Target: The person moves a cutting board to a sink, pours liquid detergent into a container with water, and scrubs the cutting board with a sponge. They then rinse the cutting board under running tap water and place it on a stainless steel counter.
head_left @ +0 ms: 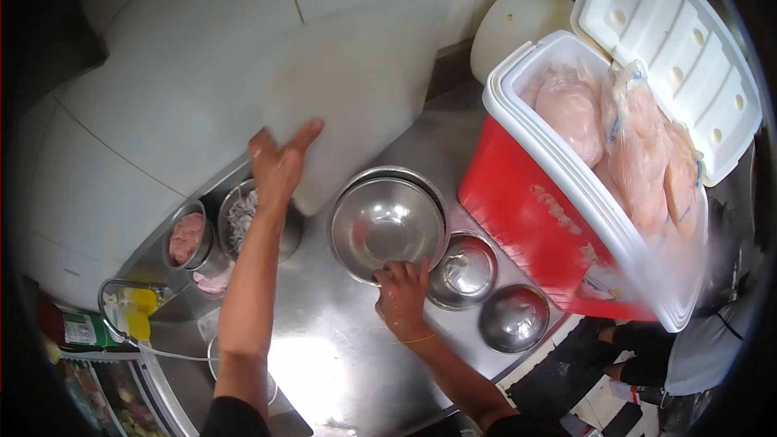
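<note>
A pale, motion-blurred board stands tilted near the tiled wall, and my left hand is at its left edge with thumb and fingers spread. My right hand has its fingers curled over the near rim of an empty steel bowl, which sits in another bowl. Two smaller steel bowls, one beside my right hand and one farther right, rest on the steel counter. Beyond my left forearm is a pot of chopped pieces.
A red cooler holds bagged pale meat, its white lid open. Ground meat fills a metal container at left. Yellow-topped bottles stand near the counter's left edge. Another person is at lower right.
</note>
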